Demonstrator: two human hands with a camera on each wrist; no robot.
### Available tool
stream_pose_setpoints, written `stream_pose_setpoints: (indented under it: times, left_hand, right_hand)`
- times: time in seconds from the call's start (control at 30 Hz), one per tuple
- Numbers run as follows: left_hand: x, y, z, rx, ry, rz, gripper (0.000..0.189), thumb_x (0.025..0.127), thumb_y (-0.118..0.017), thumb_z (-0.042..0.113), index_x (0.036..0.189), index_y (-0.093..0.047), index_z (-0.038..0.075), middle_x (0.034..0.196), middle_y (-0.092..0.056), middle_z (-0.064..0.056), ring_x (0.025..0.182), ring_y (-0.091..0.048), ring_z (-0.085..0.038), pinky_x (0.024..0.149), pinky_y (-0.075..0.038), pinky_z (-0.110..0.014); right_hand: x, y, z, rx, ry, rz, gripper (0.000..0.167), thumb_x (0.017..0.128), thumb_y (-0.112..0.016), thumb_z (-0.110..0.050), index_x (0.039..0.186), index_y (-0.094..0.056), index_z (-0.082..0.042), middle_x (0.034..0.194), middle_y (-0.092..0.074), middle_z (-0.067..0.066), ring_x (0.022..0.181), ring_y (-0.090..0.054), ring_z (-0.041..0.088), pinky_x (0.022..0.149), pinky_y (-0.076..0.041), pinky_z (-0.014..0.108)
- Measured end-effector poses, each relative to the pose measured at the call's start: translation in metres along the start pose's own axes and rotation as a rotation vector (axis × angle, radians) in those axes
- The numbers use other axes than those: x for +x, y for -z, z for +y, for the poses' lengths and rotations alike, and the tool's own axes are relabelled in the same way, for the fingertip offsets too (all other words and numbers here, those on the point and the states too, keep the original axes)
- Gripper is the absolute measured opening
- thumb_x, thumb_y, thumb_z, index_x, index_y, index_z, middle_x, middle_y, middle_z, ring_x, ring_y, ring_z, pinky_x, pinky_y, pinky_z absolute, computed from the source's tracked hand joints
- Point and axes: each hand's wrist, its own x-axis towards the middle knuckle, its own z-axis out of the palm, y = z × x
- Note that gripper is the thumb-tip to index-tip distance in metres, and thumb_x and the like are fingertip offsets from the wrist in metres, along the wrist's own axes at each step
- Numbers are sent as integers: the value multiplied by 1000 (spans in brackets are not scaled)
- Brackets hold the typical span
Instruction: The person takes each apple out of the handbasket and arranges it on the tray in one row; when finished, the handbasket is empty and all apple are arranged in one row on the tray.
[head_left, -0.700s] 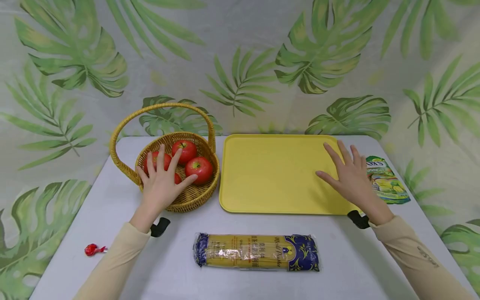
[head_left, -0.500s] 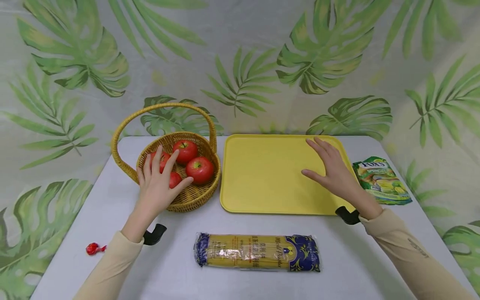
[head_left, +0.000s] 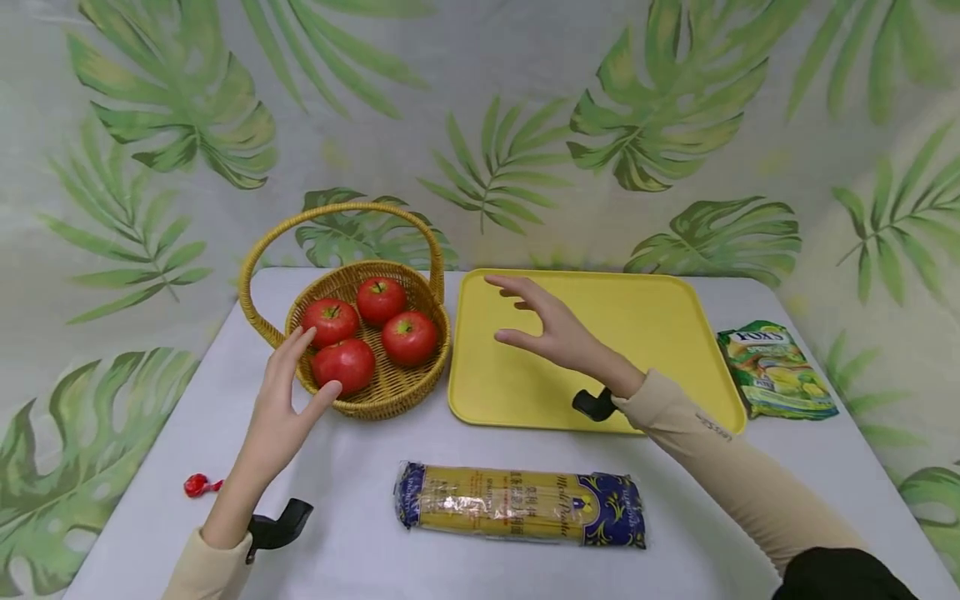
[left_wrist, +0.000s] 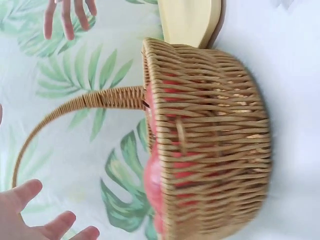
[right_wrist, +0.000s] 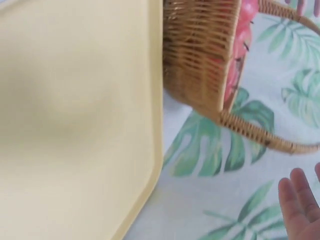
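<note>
Moving leftward since the earlier head view, the right hand (head_left: 558, 333) is hovering over the yellow tray (head_left: 660, 325), loose fingers gripping nothing. Beyond the equally free fingers of the left hand (head_left: 277, 417), four apples (head_left: 408, 338) are sitting in the basket (head_left: 397, 406). Left wrist: the basket is standing right of the fingers. Right wrist: the tray is showing left of the fingers.
</note>
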Motion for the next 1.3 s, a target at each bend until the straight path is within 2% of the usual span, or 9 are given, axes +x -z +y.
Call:
stream_pose_setpoints:
  times: [0.13, 0.27, 0.37, 0.57, 0.73, 0.8, 1.03, 1.2, 1.3]
  left_hand:
    - [-11, 2, -9, -88, 60, 44, 67, 93, -64, 18, 151, -30, 15, 151, -26, -13, 137, -25, -36, 102, -27, -62]
    - [-19, 0, -20, -142, 150, 67, 67, 93, -64, 16, 151, -29, 12, 150, -28, -14, 135, -31, -37, 100, -32, -58]
    - [-22, -2, -30, -188, 211, 67, 68, 94, -63, 18, 151, -27, 11, 152, -24, -14, 135, -30, -37, 101, -32, -58]
    - [-21, -5, -44, -255, 323, -21, 75, 95, -61, 25, 155, -16, 17, 156, -8, -16, 137, -23, -42, 101, -30, -60]
    - [-13, -8, -50, -280, 403, -88, 83, 95, -61, 29, 155, -5, 24, 159, 3, -11, 138, -19, -44, 101, -27, -64]
    - [-10, -10, -53, -300, 430, -101, 86, 94, -62, 29, 155, -2, 25, 159, 6, -9, 139, -18, -43, 102, -26, -64]
    - [-1, -14, -62, -391, 487, -126, 90, 94, -62, 24, 154, 4, 29, 159, 11, -7, 139, -13, -45, 106, -19, -61]
    - [2, -14, -64, -432, 492, -137, 91, 93, -62, 21, 154, 5, 30, 158, 12, -6, 138, -12, -47, 107, -18, -62]
    - [4, -15, -65, -450, 483, -153, 92, 93, -62, 20, 154, 6, 29, 158, 14, -7, 138, -11, -47, 107, -18, -62]
  right_hand:
    - [24, -17, -16, 75, -17, -60, 65, 90, -64, -2, 147, -34, -4, 148, -36, 13, 128, -40, 29, 103, -35, 45]
    - [46, -34, -11, 145, 1, -119, 62, 93, -64, -12, 147, -35, -5, 149, -35, 7, 127, -42, 28, 102, -36, 45]
    - [62, -48, 6, 168, 16, -166, 62, 93, -65, -18, 148, -36, -12, 149, -36, 2, 127, -41, 25, 102, -36, 47]
    - [85, -63, 16, 174, -42, -288, 63, 89, -67, -16, 146, -40, -15, 147, -38, 5, 129, -37, 18, 103, -32, 52]
    - [100, -72, 23, 174, -118, -383, 64, 86, -72, -17, 144, -44, -11, 148, -35, 3, 136, -29, 18, 109, -25, 46]
    - [106, -76, 26, 174, -135, -411, 63, 86, -72, -16, 143, -45, -11, 148, -35, 4, 136, -29, 20, 109, -26, 44]
    - [120, -92, 27, 130, -178, -531, 60, 85, -69, -11, 141, -47, -11, 147, -35, 6, 133, -31, 22, 104, -32, 34]
    - [124, -100, 25, 78, -197, -557, 57, 84, -68, -8, 138, -52, -12, 147, -37, 5, 132, -31, 19, 103, -33, 32]
    - [126, -105, 27, 42, -203, -561, 55, 83, -68, -7, 136, -53, -11, 147, -37, 5, 135, -29, 19, 109, -24, 35]
